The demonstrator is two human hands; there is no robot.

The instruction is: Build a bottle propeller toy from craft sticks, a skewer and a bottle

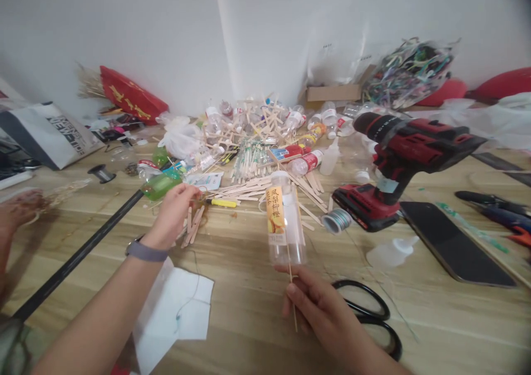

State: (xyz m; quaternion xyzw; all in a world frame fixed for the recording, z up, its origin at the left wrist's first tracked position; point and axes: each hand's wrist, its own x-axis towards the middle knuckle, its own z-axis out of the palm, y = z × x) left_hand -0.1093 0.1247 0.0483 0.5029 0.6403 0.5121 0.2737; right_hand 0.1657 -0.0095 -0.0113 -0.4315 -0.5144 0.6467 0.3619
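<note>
My right hand [319, 303] pinches a thin wooden stick [295, 311] between thumb and fingers. The stick points away from me, its far part in front of a clear plastic bottle [276, 248] with a yellow label and white cap. My left hand [178, 209], a watch on its wrist, reaches forward with its fingertips closed beside a yellow-handled tool [223, 203]; what they hold, if anything, I cannot make out. Flat wooden craft sticks [193, 228] lie beside and partly under that hand. Black-handled scissors [385, 314] lie right of my right hand, partly hidden.
A red cordless drill [409, 156] stands at right, beside a phone [456, 245], a wire spool [337, 221] and a squeeze bottle [392, 251]. Bottles and sticks [257, 162] heap at the back. White paper [174, 308] lies in front; a black rod [87, 248] and another person's hand [19, 209] are at left.
</note>
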